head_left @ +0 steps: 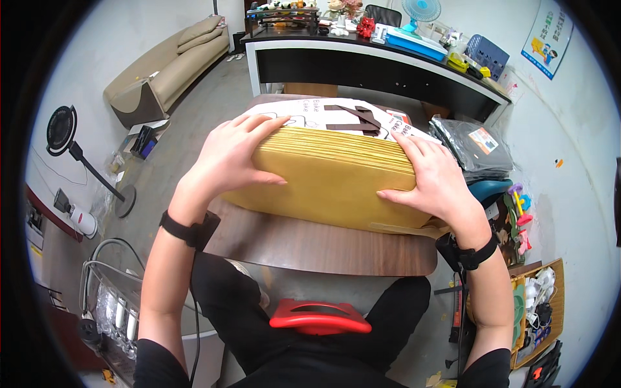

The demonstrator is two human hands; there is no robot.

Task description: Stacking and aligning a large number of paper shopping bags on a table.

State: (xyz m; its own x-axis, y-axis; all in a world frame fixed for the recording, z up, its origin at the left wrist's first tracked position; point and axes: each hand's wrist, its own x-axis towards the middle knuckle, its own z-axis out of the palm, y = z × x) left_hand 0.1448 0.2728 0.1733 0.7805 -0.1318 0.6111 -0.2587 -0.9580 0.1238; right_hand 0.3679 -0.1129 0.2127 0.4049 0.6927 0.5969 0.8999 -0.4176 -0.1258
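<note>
A thick stack of flat gold-coloured sheets (330, 187) stands on its long edge on the brown wooden table (317, 251); I cannot tell whether they are envelopes or boards. My left hand (228, 154) grips its upper left, thumb on the front face and fingers over the top. At the upper right my right hand (440, 173) holds it the same way. Close behind the stack lies white printed packaging (284, 111) with dark brown shapes. A loose flap shows at the stack's lower right corner.
A red plastic stool (320, 317) sits between my knees. Plastic-wrapped dark packages (475, 145) lie beyond the table's right side. A wicker basket (556, 310) of odds and ends is at right, a wire cart (110, 304) at left. A black desk (362, 64) stands behind.
</note>
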